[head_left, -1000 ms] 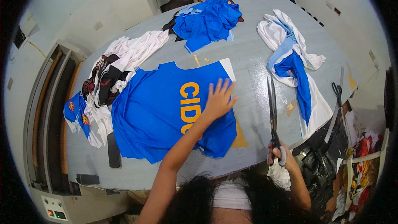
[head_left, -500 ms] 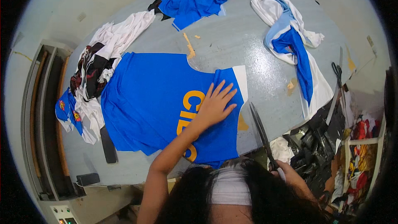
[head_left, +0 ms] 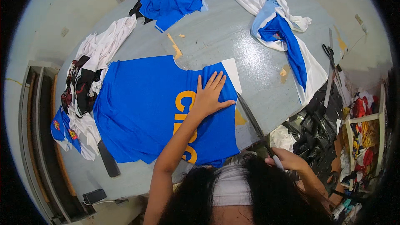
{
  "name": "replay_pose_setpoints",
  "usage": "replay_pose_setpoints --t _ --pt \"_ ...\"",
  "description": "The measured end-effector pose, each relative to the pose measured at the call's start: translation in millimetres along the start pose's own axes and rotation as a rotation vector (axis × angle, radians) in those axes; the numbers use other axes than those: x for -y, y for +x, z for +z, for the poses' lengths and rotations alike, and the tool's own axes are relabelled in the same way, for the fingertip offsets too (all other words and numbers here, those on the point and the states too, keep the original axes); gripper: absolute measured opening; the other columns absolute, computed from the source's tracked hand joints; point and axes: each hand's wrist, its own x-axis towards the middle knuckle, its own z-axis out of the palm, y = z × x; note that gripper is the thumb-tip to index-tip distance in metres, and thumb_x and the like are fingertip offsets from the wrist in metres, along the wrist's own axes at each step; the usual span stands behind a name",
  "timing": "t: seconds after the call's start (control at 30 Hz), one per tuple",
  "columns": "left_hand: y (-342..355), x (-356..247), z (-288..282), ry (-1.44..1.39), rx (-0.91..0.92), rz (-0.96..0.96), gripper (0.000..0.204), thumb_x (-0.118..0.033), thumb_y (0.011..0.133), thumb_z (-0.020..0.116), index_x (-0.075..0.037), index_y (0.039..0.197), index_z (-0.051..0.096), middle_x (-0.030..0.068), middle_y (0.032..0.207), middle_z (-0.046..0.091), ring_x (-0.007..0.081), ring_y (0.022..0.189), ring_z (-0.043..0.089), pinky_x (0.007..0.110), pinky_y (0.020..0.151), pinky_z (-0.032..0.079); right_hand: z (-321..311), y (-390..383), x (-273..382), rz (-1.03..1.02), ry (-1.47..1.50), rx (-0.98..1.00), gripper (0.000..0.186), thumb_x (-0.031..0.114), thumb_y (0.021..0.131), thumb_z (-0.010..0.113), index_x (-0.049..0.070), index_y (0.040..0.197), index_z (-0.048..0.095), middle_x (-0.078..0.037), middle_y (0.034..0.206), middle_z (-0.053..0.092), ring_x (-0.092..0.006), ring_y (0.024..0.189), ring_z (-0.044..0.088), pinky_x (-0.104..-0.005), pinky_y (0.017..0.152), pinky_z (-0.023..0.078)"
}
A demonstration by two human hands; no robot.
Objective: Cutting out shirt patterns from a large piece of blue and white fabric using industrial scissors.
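Note:
A blue jersey piece (head_left: 137,108) with yellow letters lies spread on the table, wrinkled near its left and lower parts. Along its upper right edge shows a white fabric strip (head_left: 232,75). My left hand (head_left: 209,100) rests flat on the blue cloth, fingers spread, just left of that edge. In my right hand (head_left: 289,159), low on the right, are long dark scissors (head_left: 252,118), gripped by the handles. Their tip reaches the lower corner of the white strip; the blades look close together. My hair hides part of the near table edge.
Crumpled blue cloth (head_left: 179,0) lies at the far side, white and dark garments (head_left: 98,50) at the left. A white and blue garment (head_left: 287,46) and another pair of scissors (head_left: 329,54) sit at the right. Black plastic (head_left: 310,121) and cloth-filled shelves (head_left: 362,129) stand beyond the right edge.
The scissors have moved up and left against the cloth, their tip now at the white strip's edge. My left hand stays on the blue piece. The whole view has shifted slightly.

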Motion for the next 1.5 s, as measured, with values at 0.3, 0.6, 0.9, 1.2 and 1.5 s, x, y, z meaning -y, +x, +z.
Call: replay_pose_setpoints --t 0.3,0.6,0.9,1.2,1.5 --pt "-2 5 3 0.055 -0.065 0.028 0.089 -0.063 0.069 0.056 -0.006 0.133 0.035 0.0092 0.140 0.032 0.0217 0.132 0.024 0.060 0.103 0.003 2 -2 7 0.015 0.140 0.011 0.056 0.047 0.085 0.054 -0.005 0.106 0.051 -0.012 0.084 0.057 -0.0170 0.078 0.052 -0.0295 0.071 0.043" --pt "-2 1 4 0.048 -0.073 0.017 0.092 -0.063 0.068 0.057 -0.003 0.134 0.033 0.0109 0.141 0.031 0.0215 0.132 0.024 0.059 0.103 0.004 23 32 12 -0.007 0.026 -0.155 0.056 0.048 0.081 0.057 -0.006 0.096 0.052 -0.022 0.086 0.058 -0.0289 0.081 0.057 -0.0358 0.074 0.044" --pt "-2 0 3 0.044 -0.065 0.004 0.094 -0.063 0.068 0.058 -0.003 0.135 0.031 0.0113 0.142 0.029 0.0220 0.133 0.023 0.060 0.102 0.005 35 33 31 -0.014 0.060 -0.287 0.054 0.044 0.083 0.056 -0.008 0.094 0.051 -0.027 0.089 0.058 -0.0372 0.088 0.056 -0.0406 0.078 0.043" --pt "-3 3 6 0.022 -0.091 0.009 0.094 -0.064 0.068 0.056 -0.001 0.133 0.033 0.0119 0.141 0.030 0.0220 0.133 0.023 0.061 0.102 0.002 35 34 31 0.047 -0.018 -0.284 0.055 0.045 0.085 0.052 -0.009 0.089 0.051 -0.029 0.085 0.057 -0.0391 0.083 0.057 -0.0421 0.074 0.044" --pt "-2 3 7 0.005 -0.100 0.012 0.095 -0.064 0.068 0.056 0.001 0.133 0.033 0.0129 0.141 0.030 0.0218 0.133 0.023 0.062 0.102 0.001 20 49 47 0.094 -0.236 -0.289 0.061 0.051 0.085 0.048 -0.010 0.083 0.052 -0.030 0.078 0.057 -0.0430 0.076 0.057 -0.0446 0.070 0.044"
